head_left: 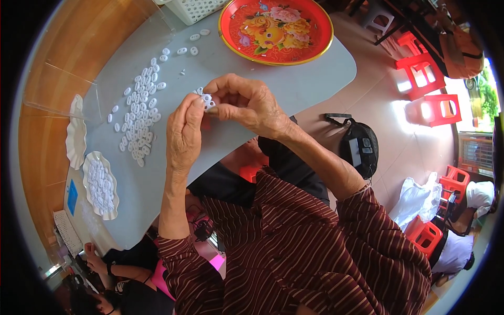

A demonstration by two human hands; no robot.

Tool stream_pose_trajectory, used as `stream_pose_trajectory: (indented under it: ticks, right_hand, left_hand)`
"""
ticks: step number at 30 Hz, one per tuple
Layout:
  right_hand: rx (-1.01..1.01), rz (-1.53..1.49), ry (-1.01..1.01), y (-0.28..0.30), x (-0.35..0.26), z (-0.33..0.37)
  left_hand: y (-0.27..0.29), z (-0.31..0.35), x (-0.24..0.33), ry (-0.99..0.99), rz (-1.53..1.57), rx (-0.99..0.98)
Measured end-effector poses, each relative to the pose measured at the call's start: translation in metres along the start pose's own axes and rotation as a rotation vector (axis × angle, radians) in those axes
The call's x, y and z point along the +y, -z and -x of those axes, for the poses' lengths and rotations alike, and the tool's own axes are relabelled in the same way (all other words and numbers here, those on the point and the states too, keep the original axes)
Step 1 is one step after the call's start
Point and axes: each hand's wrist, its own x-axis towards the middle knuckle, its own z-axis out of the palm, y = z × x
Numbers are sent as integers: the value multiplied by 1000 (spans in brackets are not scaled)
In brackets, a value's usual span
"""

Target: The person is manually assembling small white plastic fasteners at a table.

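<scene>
My left hand (184, 131) and my right hand (251, 105) meet above the near part of the grey table (173, 194). Between their fingertips is a small white plastic piece (209, 101) with dark round holes. The left thumb and forefinger pinch its left side. On its right side, my right hand's thumb and bent fingers close round it, partly hiding it. Left of my hands lies a loose heap of white oval pieces (137, 113), each with dark marks or holes. A few more ovals (182, 51) are scattered toward the far side.
A red round tray (231, 39) with a flower pattern stands at the far right. A scalloped white dish (111, 210) holds many white pieces; another such dish (76, 134) lies beyond. A white basket (184, 16) stands at the back. Another person's arm (126, 271) shows lower left.
</scene>
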Motion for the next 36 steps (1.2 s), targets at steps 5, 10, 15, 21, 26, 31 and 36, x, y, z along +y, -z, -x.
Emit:
stream_pose_trajectory:
  ticks: [5,10,15,21,26,31,36]
  right_hand:
    - [3,121,30,-3,-1,0]
    - [-1,-91,26,-3,2,1]
    - [-2,11,21,0,3,1]
    - [4,77,31,1,2,2]
    - [2,55,26,0,2,2]
    - [44,121,77,-3,5,0]
    - [54,281,91,-4,1,2]
  left_hand:
    - [1,0,4,21,53,-5]
    - [-1,2,1,29,39,2]
    - [-4,0,1,-50,40,-11]
    - [12,-5,3,-18,-44,-175]
    - [12,-7,-1,-18,-41,-201]
    - [-1,-3,-5,-4,85,-69]
    - [-5,1,-5,-1,79,-23]
